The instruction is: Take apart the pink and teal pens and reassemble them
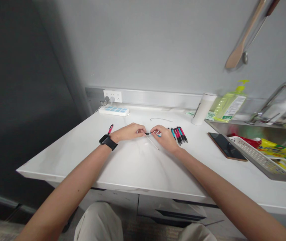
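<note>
My left hand [134,130], with a black watch on the wrist, pinches the black grip [147,134] of a pen over the white counter. Close beside it, my right hand [164,136] is closed on the pen's blue barrel [158,135]. Whether the two parts are joined is too small to tell. A thin whitish stick [153,143] slants down from the fingers toward the counter. Right of my right hand, several pink and blue pens [179,134] with black grips lie in a row. One pink pen [111,128] lies behind my left wrist.
A thin curved strand [161,118] lies behind my hands. Along the wall are a power strip [114,110], a white bottle [203,109] and a yellow-green pump bottle [230,105]. At right, a phone [226,146] lies by the sink, where a white basket [258,155] sits.
</note>
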`<state>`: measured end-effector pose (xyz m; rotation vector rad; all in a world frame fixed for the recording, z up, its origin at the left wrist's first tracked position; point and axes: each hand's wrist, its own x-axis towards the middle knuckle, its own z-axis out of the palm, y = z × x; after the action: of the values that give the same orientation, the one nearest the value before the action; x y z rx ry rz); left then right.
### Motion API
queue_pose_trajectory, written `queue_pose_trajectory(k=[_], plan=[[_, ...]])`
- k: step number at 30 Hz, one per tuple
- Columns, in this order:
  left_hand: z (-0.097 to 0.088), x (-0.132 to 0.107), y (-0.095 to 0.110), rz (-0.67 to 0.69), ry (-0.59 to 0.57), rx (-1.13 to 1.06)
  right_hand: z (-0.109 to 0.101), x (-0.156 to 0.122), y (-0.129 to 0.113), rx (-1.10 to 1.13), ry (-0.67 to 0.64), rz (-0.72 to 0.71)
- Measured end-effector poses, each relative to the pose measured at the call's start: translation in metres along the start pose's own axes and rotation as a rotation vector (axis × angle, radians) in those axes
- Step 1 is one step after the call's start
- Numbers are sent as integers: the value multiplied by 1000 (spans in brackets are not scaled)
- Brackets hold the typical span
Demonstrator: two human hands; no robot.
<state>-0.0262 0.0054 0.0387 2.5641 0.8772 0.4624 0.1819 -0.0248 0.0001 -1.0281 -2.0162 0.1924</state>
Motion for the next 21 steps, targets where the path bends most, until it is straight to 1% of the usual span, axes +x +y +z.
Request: queue_pose_trajectory(k=[3,10,17,21], plan=[[1,1,-1,10,-6,10,0,0,0,8,-6,10],[4,2,0,18,59,38,0,0,-2,21,-8,24],[7,2,0,46,45,38,-1,-1,-5,65,40,21],[7,3,0,71,47,36,-1,-1,-4,60,37,9]])
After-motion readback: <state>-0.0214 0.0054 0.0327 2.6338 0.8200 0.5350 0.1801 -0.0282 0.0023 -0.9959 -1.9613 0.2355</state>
